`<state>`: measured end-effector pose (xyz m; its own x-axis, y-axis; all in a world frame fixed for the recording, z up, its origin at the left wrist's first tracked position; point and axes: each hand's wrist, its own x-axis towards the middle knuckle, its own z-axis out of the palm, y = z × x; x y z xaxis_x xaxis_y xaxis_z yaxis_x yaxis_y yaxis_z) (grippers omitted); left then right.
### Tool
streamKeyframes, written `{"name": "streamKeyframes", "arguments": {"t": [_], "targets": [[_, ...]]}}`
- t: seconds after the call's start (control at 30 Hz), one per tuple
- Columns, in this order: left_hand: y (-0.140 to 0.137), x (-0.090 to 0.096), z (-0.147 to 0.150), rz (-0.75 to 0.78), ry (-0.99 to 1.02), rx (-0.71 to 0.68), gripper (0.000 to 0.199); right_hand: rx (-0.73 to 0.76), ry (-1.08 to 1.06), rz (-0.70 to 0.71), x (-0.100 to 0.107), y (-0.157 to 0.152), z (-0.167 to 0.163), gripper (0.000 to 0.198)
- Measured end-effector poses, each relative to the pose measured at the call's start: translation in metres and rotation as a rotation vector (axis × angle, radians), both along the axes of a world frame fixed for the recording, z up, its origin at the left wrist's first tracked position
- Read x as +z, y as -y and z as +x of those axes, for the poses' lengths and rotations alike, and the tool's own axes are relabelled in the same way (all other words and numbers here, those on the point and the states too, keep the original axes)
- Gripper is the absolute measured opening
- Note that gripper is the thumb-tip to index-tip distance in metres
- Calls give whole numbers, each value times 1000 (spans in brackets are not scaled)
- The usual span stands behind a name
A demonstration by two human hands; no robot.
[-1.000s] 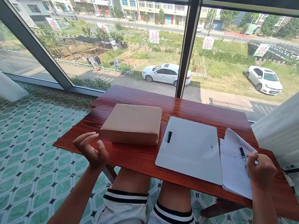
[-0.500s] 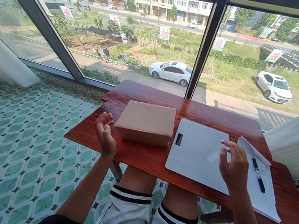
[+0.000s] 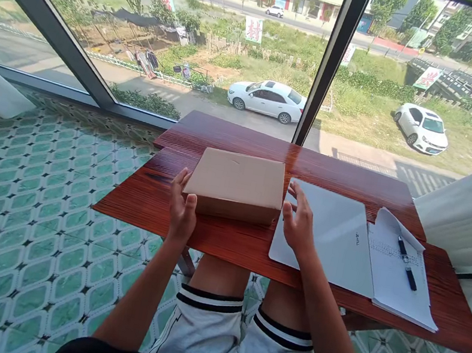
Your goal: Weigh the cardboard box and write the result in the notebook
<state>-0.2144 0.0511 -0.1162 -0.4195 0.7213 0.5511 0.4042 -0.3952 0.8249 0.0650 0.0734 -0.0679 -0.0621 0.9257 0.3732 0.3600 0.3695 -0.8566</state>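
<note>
Both hands (image 3: 183, 211) (image 3: 299, 224) open, flanking flat rectangular cardboard box (image 3: 236, 192); glossy wooden table (image 3: 246, 244).

Both hands (image 3: 182, 209) flank cardboard box (image 3: 236, 192) on table (image 3: 228, 242).

the right hand (image 3: 299, 227) left the pen (image 3: 405, 271) at 3 o'clock and crossed the white board (image 3: 335, 236) to the cardboard box (image 3: 237, 186); the left hand (image 3: 182, 209) closed in from 9 o'clock, both now flanking it.
</note>
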Motion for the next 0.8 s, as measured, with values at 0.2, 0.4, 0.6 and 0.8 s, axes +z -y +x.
{"name": "streamKeyframes", "arguments": {"t": [0.2,0.4,0.6,0.8], "targets": [[2,3,2,-5,-22,13,80,94,75,-70,5,9,0,95],[9,6,3,-170,-36,75,82,83,125,-67,6,10,-5,96],[10,7,3,-178,-89,128,75,76,139,-127,7,12,-8,96],[9,6,1,-178,-114,154,73,78,132,-147,8,12,-11,94]]}}
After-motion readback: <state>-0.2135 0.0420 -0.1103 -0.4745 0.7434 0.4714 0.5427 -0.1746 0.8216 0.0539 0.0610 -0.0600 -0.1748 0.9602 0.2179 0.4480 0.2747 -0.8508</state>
